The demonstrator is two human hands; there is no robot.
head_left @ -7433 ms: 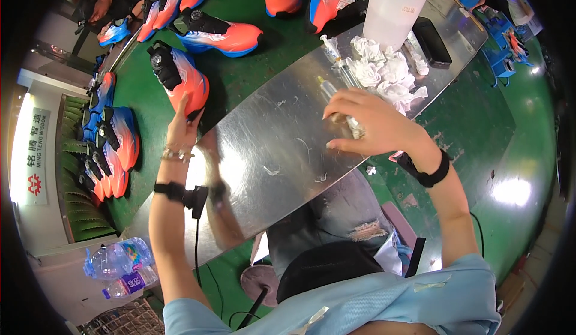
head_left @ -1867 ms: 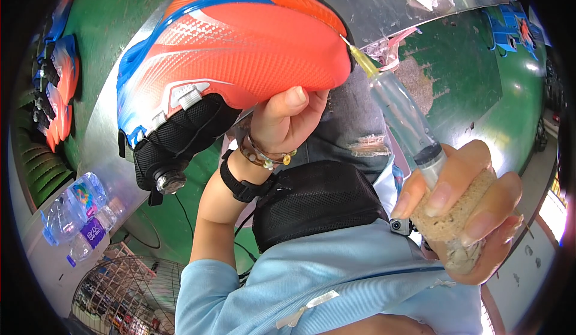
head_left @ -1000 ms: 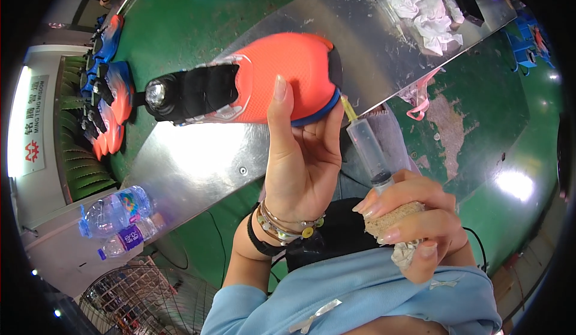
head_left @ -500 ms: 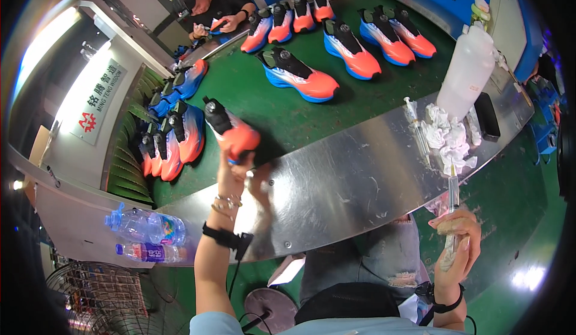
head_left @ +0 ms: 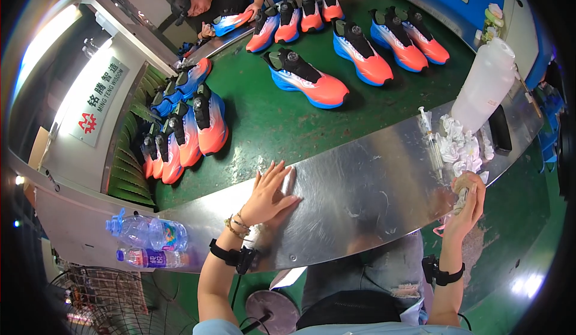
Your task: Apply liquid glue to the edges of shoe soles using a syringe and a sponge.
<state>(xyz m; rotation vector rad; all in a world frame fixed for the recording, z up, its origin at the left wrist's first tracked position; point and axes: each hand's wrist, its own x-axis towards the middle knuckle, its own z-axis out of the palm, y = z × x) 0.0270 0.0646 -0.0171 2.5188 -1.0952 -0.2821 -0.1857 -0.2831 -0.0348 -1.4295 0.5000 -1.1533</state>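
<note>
My left hand (head_left: pixel 269 197) lies on the metal edge strip (head_left: pixel 342 197) of the green table, fingers stretched out and holding nothing. At the right end of the strip, my right hand (head_left: pixel 474 200) is closed round a crumpled, dirty greyish wad (head_left: pixel 461 196). No syringe shows in that hand; its inner side is partly hidden. Just beyond it are crumpled white tissues (head_left: pixel 459 143) and a syringe (head_left: pixel 431 143). Left of centre, an orange, white and blue sneaker (head_left: pixel 212 125) with a black upper stands beside other sneakers (head_left: pixel 186 134).
Several more sneakers (head_left: pixel 312 83) stand across the green tabletop (head_left: pixel 264 131). A large white plastic bottle (head_left: pixel 486 86) and a black tray (head_left: pixel 499 128) are at the right. Two water bottles (head_left: pixel 150 233) lie at the left. A co-worker (head_left: pixel 225 5) handles a sneaker at the far side.
My left hand has let go of the sneaker, which now stands with the left group, and has come back to the metal strip. My right hand has moved forward; its syringe no longer shows.
</note>
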